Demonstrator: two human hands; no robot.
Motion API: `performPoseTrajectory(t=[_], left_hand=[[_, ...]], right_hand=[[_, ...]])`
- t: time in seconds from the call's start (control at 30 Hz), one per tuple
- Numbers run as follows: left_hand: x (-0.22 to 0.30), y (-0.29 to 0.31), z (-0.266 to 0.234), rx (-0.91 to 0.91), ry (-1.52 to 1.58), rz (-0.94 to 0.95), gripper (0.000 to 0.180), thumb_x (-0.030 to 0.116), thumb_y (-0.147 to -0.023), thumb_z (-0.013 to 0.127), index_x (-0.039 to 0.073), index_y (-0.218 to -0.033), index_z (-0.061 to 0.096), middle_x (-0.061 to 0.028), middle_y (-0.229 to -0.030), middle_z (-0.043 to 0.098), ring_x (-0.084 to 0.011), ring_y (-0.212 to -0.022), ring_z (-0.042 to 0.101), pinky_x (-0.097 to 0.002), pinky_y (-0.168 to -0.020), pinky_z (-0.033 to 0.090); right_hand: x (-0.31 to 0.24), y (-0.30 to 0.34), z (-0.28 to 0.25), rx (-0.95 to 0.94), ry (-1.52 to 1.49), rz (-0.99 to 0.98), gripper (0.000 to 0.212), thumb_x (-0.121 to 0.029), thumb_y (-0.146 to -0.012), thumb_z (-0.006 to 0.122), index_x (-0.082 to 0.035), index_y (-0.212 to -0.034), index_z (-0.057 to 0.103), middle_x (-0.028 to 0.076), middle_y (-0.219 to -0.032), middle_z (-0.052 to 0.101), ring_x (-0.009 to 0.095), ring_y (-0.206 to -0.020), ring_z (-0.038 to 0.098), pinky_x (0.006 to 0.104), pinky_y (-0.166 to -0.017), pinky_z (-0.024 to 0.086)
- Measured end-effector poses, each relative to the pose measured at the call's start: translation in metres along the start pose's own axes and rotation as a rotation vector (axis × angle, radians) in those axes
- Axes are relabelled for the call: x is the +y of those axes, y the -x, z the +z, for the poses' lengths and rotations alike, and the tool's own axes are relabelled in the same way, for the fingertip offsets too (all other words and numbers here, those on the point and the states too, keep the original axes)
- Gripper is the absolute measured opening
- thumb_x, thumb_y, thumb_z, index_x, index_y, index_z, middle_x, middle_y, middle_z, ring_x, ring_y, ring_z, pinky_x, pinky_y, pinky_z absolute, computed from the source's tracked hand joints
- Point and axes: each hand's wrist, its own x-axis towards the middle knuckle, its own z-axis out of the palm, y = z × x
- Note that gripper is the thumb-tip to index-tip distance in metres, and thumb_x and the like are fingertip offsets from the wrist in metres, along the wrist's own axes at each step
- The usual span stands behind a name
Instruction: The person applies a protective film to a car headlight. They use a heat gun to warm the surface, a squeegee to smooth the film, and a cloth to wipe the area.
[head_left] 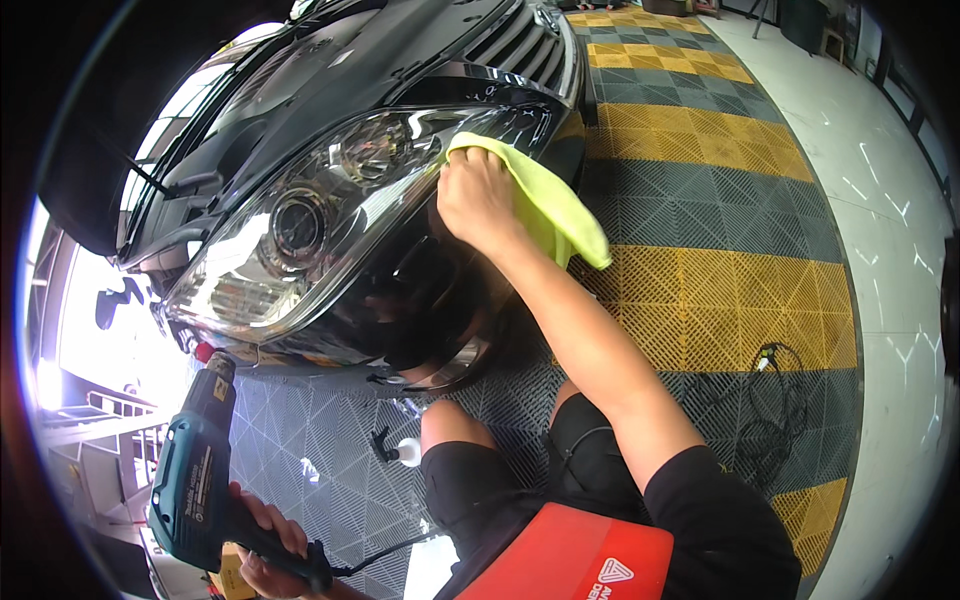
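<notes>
Step in hand looks like wiping. Right hand, grip bunched on lime cloth, presses it to black bumper by headlight. Left hand wraps heat gun. Next stroke likely calls for even pressure, nozzle clear. White spray bottle on floor matting; contents can't be told.

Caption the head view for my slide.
Right hand holds yellow-green cloth against a black car beside its headlight; left hand grips a teal heat gun.
</notes>
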Motion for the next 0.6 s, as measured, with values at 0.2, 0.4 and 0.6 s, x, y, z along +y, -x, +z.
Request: performPoseTrajectory(t=[0.2, 0.4, 0.6], left_hand=[[-0.002, -0.011, 0.001, -0.068, 0.018, -0.046, 0.095, 0.019, -0.091, 0.070, -0.011, -0.158, 0.009, -0.0166, -0.107, 0.046, -0.0193, -0.065, 0.055, -0.0311, -0.046, 0.048], [-0.003, -0.008, 0.004, -0.051, 0.019, 0.005, 0.093, 0.019, -0.092, 0.067, -0.012, -0.157, 0.009, -0.0168, -0.107, 0.046, -0.0190, -0.065, 0.055, -0.0290, -0.045, 0.047], [-0.008, 0.002, -0.009, -0.024, 0.063, 0.034, 0.092, 0.022, -0.092, 0.065, -0.012, -0.157, 0.010, -0.0167, -0.108, 0.046, -0.0179, -0.066, 0.054, -0.0280, -0.045, 0.047]], right_hand=[[0.053, -0.054, 0.000, -0.151, 0.060, 0.180, 0.042, -0.031, -0.104, 0.048, 0.002, -0.113, 0.073, 0.027, -0.122, 0.066, 0.043, -0.117, 0.061, 0.0523, -0.102, 0.049], [0.081, -0.074, -0.004, -0.283, -0.014, 0.410, 0.039, -0.025, -0.099, 0.048, 0.001, -0.110, 0.075, 0.026, -0.131, 0.066, 0.043, -0.124, 0.062, 0.0514, -0.105, 0.050], [0.140, -0.067, 0.004, 0.081, -0.149, 0.424, 0.025, -0.015, -0.089, 0.056, 0.004, -0.095, 0.071, 0.030, -0.101, 0.070, 0.047, -0.100, 0.067, 0.0522, -0.091, 0.052]])
